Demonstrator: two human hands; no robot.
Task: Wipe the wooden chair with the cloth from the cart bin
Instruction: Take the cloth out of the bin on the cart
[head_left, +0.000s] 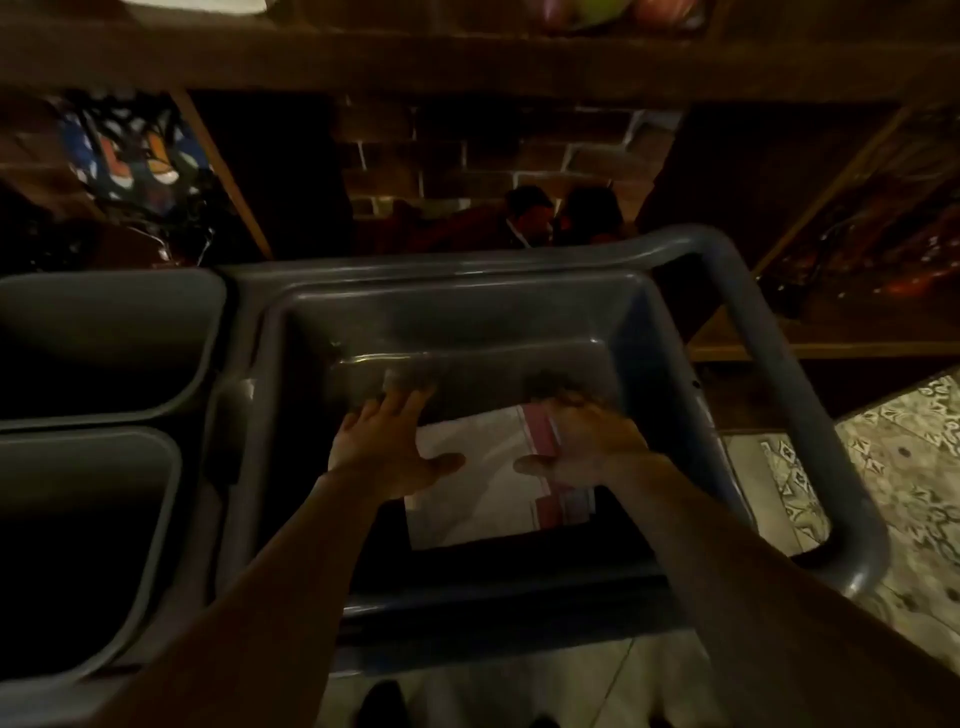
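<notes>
Lying flat on the bottom of the grey cart bin (519, 322), the white cloth (483, 493) with red stripes sits between and partly under both hands. The left hand (387, 449) is spread wide, fingers splayed, its thumb resting on the cloth's left edge, while the right hand (582, 447) covers the striped right side, fingers reaching over the far edge; whether it grips the fabric cannot be told. Two smaller grey bins (104, 322) stand just left of the cart bin.
</notes>
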